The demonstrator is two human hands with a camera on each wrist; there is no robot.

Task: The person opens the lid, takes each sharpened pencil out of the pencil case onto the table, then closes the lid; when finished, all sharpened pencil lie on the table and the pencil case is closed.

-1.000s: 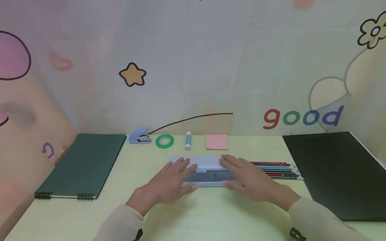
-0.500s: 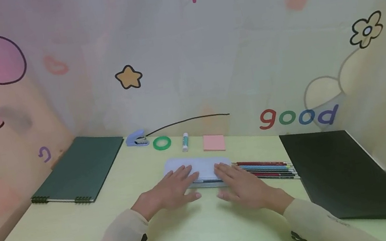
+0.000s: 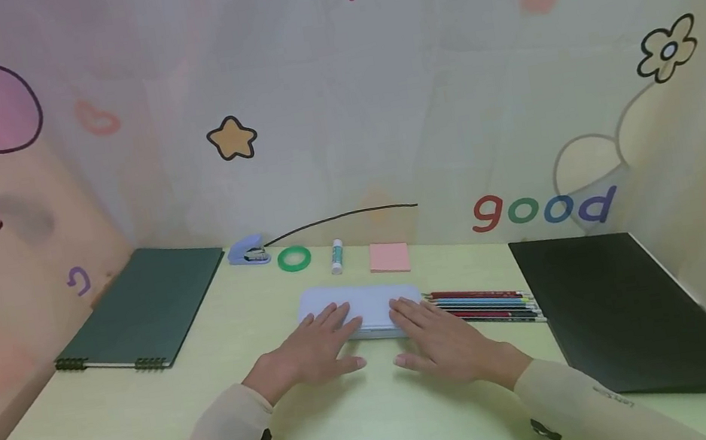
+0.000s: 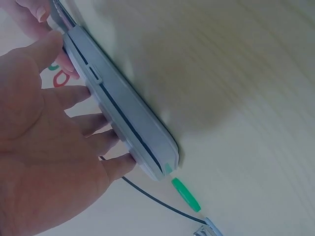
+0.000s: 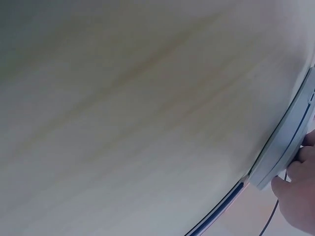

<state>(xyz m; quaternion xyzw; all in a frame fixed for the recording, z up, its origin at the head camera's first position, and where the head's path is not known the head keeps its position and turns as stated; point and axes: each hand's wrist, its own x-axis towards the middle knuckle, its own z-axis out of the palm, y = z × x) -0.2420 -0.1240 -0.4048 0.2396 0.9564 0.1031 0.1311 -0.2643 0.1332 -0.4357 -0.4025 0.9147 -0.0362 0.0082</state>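
A pale lavender pencil case (image 3: 365, 298) lies on the table with its lid down. Along its front, a narrow dark seam and a small clasp (image 4: 93, 73) show in the left wrist view. The fingers of my left hand (image 3: 317, 347) rest outstretched on the left part of the lid, thumb apart and in front of the case. On the right part, my right hand (image 3: 446, 335) presses in the same way with straight fingers. Several pencils (image 3: 485, 305) lie side by side just right of the case, partly behind my right hand.
A dark green spiral notebook (image 3: 146, 304) lies at the left and a large black folder (image 3: 634, 315) at the right. Along the back stand or lie a stapler (image 3: 249, 251), green tape (image 3: 296, 269), a glue stick (image 3: 336, 257) and pink sticky notes (image 3: 389, 257).
The pencil case's lid has come down from partly raised to lying over the case, pushed by both hands. My fingers moved down and toward me with it. The view has shifted slightly.
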